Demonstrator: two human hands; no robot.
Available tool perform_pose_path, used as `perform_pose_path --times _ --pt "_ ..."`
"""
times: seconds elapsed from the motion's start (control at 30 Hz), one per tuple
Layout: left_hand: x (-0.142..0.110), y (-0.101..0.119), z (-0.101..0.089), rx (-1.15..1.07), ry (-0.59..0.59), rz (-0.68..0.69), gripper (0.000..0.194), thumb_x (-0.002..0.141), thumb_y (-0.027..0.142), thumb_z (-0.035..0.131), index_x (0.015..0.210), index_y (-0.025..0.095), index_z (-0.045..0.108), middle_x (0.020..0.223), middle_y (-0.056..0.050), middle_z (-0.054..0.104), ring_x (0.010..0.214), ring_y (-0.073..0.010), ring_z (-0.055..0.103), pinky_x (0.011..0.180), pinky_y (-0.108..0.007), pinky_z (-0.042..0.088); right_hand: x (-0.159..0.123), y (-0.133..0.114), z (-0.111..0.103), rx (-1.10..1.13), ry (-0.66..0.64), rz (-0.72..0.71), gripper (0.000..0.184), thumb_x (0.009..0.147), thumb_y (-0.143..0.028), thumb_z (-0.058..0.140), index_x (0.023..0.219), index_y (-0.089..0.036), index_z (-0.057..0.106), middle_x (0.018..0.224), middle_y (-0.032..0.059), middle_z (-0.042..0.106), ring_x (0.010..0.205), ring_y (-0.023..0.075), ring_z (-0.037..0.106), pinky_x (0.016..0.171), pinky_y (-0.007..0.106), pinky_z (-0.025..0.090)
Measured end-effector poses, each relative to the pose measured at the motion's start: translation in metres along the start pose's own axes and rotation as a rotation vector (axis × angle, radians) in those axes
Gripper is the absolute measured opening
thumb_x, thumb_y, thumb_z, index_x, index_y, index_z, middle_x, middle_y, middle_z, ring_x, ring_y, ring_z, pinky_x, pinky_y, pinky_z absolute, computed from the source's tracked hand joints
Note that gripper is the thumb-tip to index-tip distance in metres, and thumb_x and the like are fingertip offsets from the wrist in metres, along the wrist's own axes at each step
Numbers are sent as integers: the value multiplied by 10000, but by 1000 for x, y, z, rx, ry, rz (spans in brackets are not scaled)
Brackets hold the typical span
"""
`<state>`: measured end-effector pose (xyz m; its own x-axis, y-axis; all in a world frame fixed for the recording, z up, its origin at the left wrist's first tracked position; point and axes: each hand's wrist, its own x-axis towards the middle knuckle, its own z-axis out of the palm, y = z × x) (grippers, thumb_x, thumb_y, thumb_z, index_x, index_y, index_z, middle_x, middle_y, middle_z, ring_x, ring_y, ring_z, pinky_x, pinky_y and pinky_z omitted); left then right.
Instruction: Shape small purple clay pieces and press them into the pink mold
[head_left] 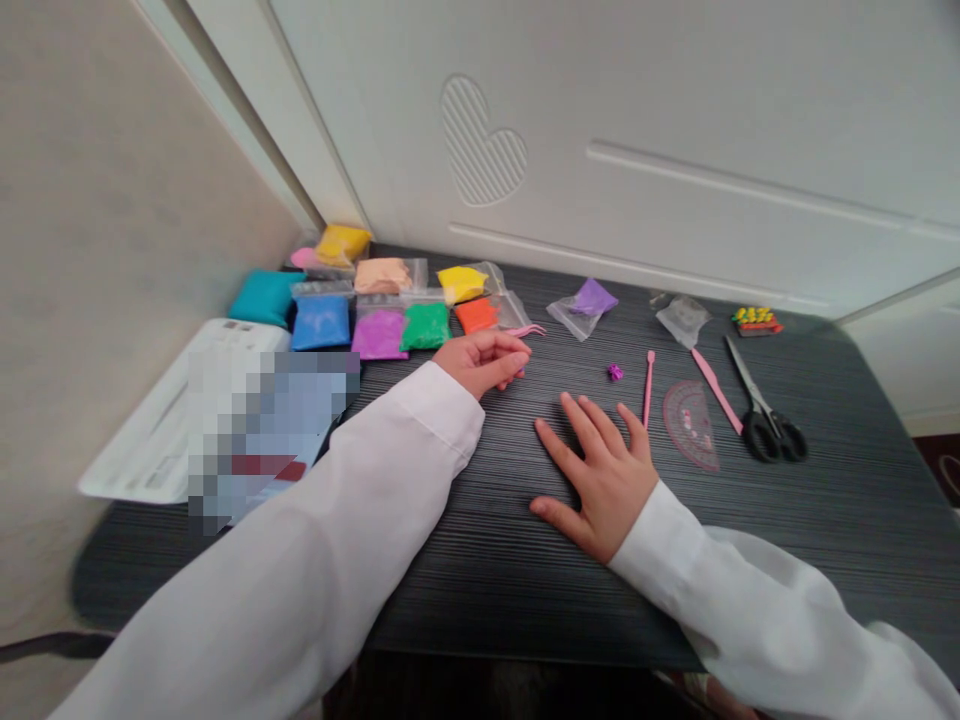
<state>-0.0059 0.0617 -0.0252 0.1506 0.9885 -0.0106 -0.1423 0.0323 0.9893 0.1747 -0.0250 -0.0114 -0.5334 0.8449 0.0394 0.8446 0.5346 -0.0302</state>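
Note:
My left hand (489, 362) is closed in a pinch near the front of the orange clay bag (477, 315). A tiny bluish-purple bit shows at its fingertips, too small to name. Just behind those fingers lie pink curved tweezers (525, 330). Flat on the dark table, fingers spread, my right hand (604, 475) holds nothing. Beyond it sits a small purple clay piece (615, 372). A thin pink modelling tool (649, 390) lies right of that hand, beside a clear protractor (691, 425). An opened bag of purple clay (595, 297) rests farther back.
Bagged clays, including blue (321, 322), green (426, 326) and yellow (463, 284), line the back left. A white packet (150, 440) lies at the left. Right are a pink knife (718, 390), black-handled scissors (765, 410) and a colourful clay piece (757, 321). A white panel (675, 120) rises behind.

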Motion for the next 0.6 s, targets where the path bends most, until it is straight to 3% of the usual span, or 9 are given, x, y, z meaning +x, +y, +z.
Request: perform_pose_path --times 0.1,0.23,0.43,0.6 --pt "0 1 0 7 -8 -5 193 595 262 649 709 119 587 516 19 565 432 -41 471 410 -156 366 1 0 0 -19 22 61 652 739 -612 296 1261 -223 327 1370 125 181 1222 299 175 942 535 61" --pt "0 2 0 10 -6 -10 200 594 266 650 709 115 587 518 16 566 432 -42 470 411 -159 366 0 -1 0 0 -1 2 655 733 -623 292 1262 -238 322 1370 108 193 1222 285 183 948 524 68" --pt "0 1 0 6 -2 -1 196 596 259 647 714 114 590 517 17 567 437 -43 474 416 -156 369 3 9 0 -29 87 113 650 733 -595 344 1251 -202 347 1361 132 203 1215 288 199 949 509 94" --pt "0 1 1 5 2 8 180 602 243 636 712 109 590 511 19 563 432 -39 473 412 -149 370 9 19 0 15 262 168 521 739 -515 426 1122 -168 491 1241 122 409 1150 251 325 951 456 156"
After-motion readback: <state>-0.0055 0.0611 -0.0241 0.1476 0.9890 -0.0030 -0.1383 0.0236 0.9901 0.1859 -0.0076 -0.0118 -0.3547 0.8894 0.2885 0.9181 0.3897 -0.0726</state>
